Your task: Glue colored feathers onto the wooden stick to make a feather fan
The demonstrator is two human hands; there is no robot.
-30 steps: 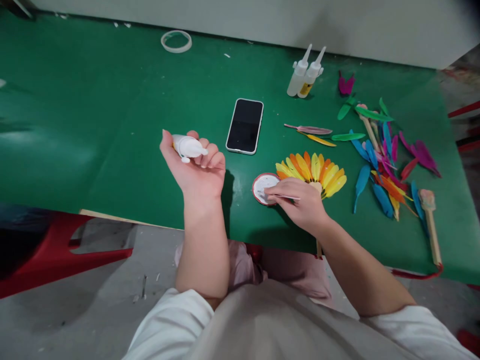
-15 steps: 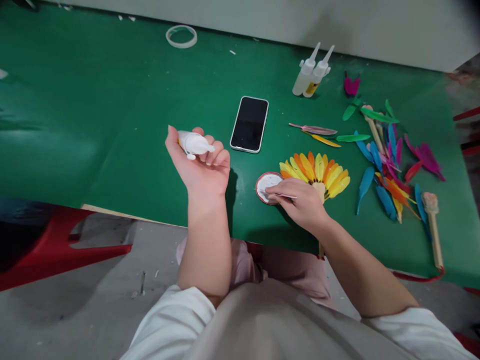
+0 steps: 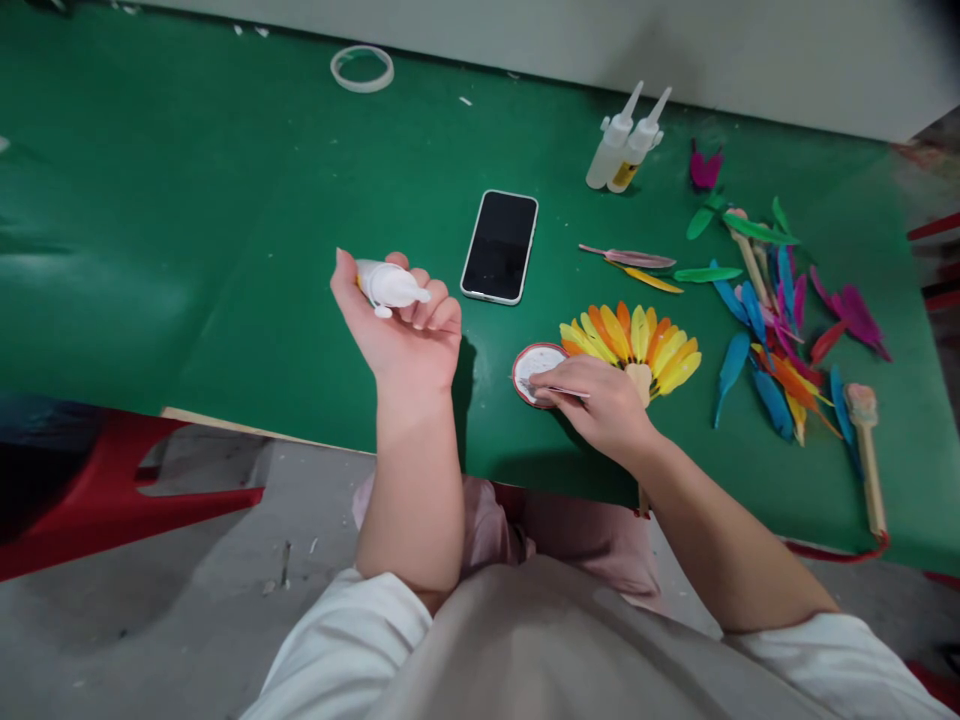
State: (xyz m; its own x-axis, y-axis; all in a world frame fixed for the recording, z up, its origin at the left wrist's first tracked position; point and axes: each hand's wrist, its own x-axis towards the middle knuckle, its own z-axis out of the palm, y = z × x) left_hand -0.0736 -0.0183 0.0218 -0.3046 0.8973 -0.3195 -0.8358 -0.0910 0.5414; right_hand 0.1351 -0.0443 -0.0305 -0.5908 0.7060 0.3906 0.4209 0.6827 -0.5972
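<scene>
In my left hand, raised over the table with the palm up, lies a white glue bottle; my fingers curl round it and its nozzle points right. My right hand pinches a thin tool that looks like tweezers, its tip over a small round dish with a red rim and white inside. What the dish holds is too small to make out. Partly beneath my right hand is a fan of yellow and orange feathers on a wooden handle.
A phone lies mid-table on the green tabletop. Behind it stand two nozzle bottles. Coloured feathers and wooden handles are strewn at the right. A tape ring lies near the wall.
The tip of the tool has shifted slightly within the dish. My left hand and the glue bottle stay almost where they were.
</scene>
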